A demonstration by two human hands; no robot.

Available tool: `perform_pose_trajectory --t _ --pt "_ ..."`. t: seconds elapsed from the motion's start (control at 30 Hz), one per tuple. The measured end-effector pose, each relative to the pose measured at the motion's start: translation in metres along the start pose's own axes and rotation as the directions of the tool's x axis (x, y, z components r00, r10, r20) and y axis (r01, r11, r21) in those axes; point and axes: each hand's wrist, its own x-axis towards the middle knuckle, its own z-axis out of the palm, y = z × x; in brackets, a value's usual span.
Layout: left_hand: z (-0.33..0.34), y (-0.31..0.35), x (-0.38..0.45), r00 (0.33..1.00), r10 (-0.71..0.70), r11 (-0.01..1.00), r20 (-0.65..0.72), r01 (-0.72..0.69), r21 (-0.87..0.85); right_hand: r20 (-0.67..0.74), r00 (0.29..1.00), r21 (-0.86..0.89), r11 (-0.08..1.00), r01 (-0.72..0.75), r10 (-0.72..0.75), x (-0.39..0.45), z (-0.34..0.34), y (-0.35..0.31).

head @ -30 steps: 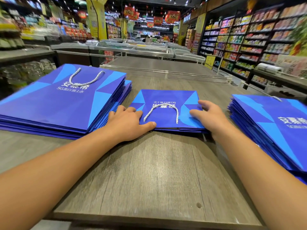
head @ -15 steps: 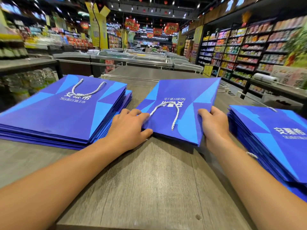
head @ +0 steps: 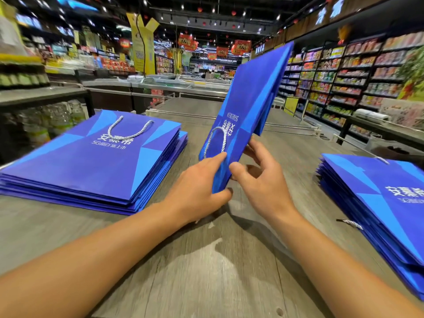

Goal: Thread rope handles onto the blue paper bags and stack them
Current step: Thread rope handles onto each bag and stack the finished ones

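A flat blue paper bag [head: 247, 106] stands almost on edge above the middle of the wooden table [head: 206, 271], its white rope handle [head: 216, 141] facing left. My left hand [head: 199, 189] holds the bag's near bottom corner, fingers on the left face and thumb under the edge. My right hand [head: 261, 180] grips the same end from the right, thumb on the edge and fingers behind. A stack of blue bags with a rope handle on top [head: 96, 157] lies at the left. Another stack of blue bags [head: 376, 203] lies at the right.
A loose rope end [head: 351, 223] pokes out of the right stack's side. Behind the table run chest freezers [head: 179, 86]. Shelves of packaged goods [head: 358, 74] line the right aisle, and a dark counter [head: 390, 127] stands at the right.
The bag lay flat on the table between my hands a second ago. Both hands have lifted its far end and tipped it up until it stands nearly on edge.
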Motion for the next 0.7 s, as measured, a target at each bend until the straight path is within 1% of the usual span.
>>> perform_pose_trajectory --t 0.07,0.17,0.23,0.3,0.4,0.47,0.6,0.63,0.7 --pt "-0.002 0.0 0.001 1.0 0.01 0.998 -0.023 -0.011 -0.063 0.075 0.997 -0.041 0.999 0.027 -0.024 0.001 -0.002 0.002" --pt "-0.005 -0.001 0.001 0.993 -0.013 0.99 -0.117 -0.003 -0.141 0.118 0.993 -0.121 0.993 -0.009 0.024 0.003 -0.007 0.004" --pt "-0.007 -0.003 0.002 0.978 -0.07 0.982 -0.198 0.033 -0.184 0.13 0.99 -0.209 0.978 -0.03 0.058 0.004 -0.011 0.009" --pt "-0.01 -0.007 0.004 0.962 -0.172 0.952 -0.214 0.107 -0.288 0.127 0.987 -0.306 0.95 -0.056 0.1 0.004 -0.017 0.014" --pt "-0.015 -0.011 0.006 0.948 -0.29 0.819 -0.13 0.175 -0.546 0.082 0.984 -0.415 0.903 -0.11 0.158 0.007 -0.026 0.021" --pt "-0.017 -0.012 0.005 0.938 -0.338 0.727 -0.075 0.209 -0.654 0.016 0.986 -0.446 0.884 -0.143 0.168 0.009 -0.03 0.022" --pt "-0.019 -0.011 0.005 0.907 -0.414 0.572 0.079 0.327 -0.752 -0.127 0.979 -0.482 0.853 -0.201 0.159 0.01 -0.034 0.018" --pt "-0.018 -0.012 0.006 0.897 -0.424 0.544 0.129 0.366 -0.755 -0.138 0.975 -0.477 0.851 -0.217 0.172 0.01 -0.034 0.017" --pt "-0.015 -0.013 0.006 0.866 -0.444 0.485 0.228 0.447 -0.751 -0.116 0.967 -0.481 0.839 -0.256 0.228 0.011 -0.036 0.018"
